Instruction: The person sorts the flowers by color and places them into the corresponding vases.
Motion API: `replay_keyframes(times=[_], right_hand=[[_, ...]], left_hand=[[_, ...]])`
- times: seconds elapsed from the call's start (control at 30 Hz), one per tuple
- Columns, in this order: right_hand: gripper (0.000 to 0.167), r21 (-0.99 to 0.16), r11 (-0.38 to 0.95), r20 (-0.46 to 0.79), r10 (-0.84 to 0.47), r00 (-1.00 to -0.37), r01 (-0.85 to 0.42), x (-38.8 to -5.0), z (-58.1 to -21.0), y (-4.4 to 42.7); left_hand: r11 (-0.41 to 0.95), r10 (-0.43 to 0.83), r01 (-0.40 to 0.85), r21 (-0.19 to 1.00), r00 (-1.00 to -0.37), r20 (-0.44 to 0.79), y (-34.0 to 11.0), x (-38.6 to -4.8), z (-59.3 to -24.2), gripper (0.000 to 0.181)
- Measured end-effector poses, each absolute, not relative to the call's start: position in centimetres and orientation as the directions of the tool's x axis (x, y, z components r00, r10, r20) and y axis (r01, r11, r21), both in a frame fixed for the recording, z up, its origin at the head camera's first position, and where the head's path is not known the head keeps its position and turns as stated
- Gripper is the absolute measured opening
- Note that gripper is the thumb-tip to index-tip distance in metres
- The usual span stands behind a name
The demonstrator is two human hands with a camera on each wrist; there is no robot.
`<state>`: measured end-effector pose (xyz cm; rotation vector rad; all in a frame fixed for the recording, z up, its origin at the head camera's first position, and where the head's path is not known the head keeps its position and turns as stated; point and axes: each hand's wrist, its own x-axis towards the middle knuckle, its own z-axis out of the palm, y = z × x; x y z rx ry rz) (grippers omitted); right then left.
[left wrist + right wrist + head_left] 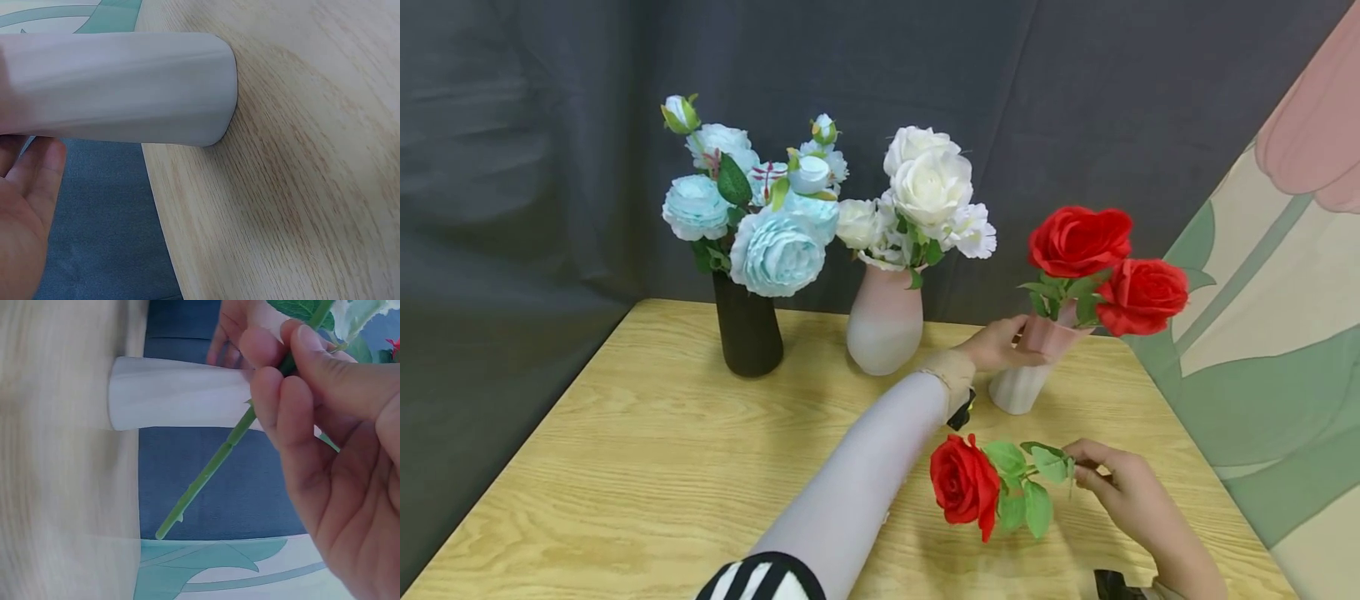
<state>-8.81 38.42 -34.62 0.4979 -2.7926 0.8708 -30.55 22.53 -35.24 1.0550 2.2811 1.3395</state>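
My left hand [1000, 343] grips the upper part of a pink-and-white vase [1019, 387] that holds two red roses [1081, 242]. In the left wrist view, the white lower end of this vase [156, 90] meets the tabletop; some of the fingers are hidden behind it. Nearer the front, my right hand [1123, 492] pinches the stem of a single red rose [964, 485], its bloom pointing left. The bare green stem [203, 478] sticks out past the thumb and fingers in the right wrist view, its cut end apart from the vase.
A black vase [748, 333] with pale blue flowers [778, 250] stands at the back left of the wooden table [647, 433]. Between it and the gripped vase is a pink-to-white vase [886, 321] with white flowers [932, 187]. A dark curtain [550, 167] hangs behind.
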Motion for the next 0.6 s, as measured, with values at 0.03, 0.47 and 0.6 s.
replay_keyframes(times=[0.03,0.47,0.6], right_hand=[[0.029,-0.520,0.772,0.273,-0.255,-0.928,-0.365,-8.8,-34.5,38.5],[0.024,-0.543,0.744,0.445,-0.139,-0.885,-0.390,-10.6,-32.9,38.0],[0.024,-0.569,0.707,0.504,-0.104,-0.858,-0.420,-11.3,-32.5,37.7]], left_hand=[[0.297,0.718,0.446,0.845,-0.687,0.110,22.5,-30.5,-35.2,0.063],[0.268,0.726,0.445,0.854,-0.676,0.125,22.5,-30.6,-35.1,0.059],[0.236,0.717,0.428,0.872,-0.683,0.141,22.5,-30.5,-35.1,0.054]])
